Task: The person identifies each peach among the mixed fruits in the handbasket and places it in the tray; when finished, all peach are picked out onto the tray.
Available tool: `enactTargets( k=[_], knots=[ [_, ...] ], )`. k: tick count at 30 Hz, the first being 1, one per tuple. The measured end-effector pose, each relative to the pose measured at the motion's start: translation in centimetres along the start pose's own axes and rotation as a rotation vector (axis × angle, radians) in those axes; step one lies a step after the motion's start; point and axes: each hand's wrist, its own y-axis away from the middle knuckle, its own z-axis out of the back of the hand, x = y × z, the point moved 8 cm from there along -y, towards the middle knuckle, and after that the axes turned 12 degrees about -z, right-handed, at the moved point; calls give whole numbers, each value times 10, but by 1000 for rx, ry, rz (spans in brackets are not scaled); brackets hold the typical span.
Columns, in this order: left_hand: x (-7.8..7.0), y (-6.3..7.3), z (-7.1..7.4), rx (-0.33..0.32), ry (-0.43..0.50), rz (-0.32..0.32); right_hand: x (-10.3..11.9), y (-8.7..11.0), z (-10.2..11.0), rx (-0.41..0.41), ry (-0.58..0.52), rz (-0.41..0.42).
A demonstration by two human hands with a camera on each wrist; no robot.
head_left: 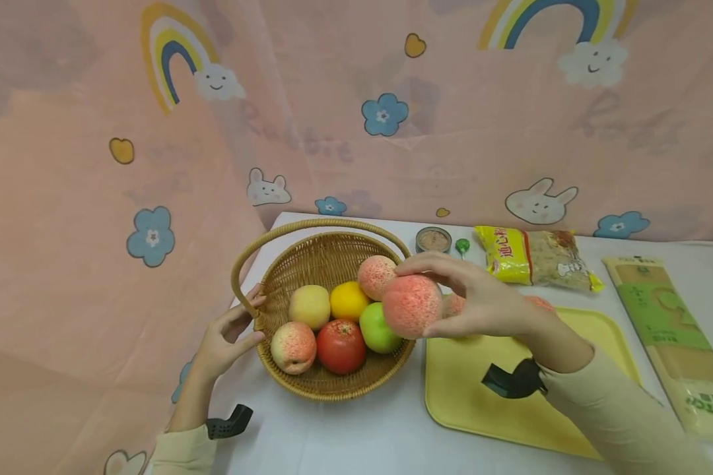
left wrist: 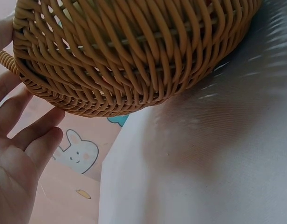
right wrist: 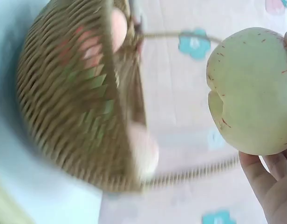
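My right hand grips a pink peach above the right rim of a wicker basket. The right wrist view shows the pale, creased side of this peach. Inside the basket lie two pink-speckled peaches, one at the front left and one at the back right, a pale yellow fruit, a yellow fruit, a red fruit and a green apple. My left hand holds the basket's left side by the handle's base, fingers against the outer weave.
Right of the basket is a yellow tray, with more pinkish fruit partly hidden behind my right hand. Farther back stand a round tin, a small green item and a yellow food bag. A long green-labelled packet lies far right.
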Motion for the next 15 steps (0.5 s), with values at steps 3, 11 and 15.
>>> enactTargets(
  k=[3,11,15],
  knots=[
    [-2,-1,-1,5,7,0,-17,23,18,-76,10,-33],
    [-3,2,1,12,25,-44,-61,76,54,-243,86,-98],
    [-2,0,-1,13,30,-44,-85,104,69,-334,96,-155]
  ],
)
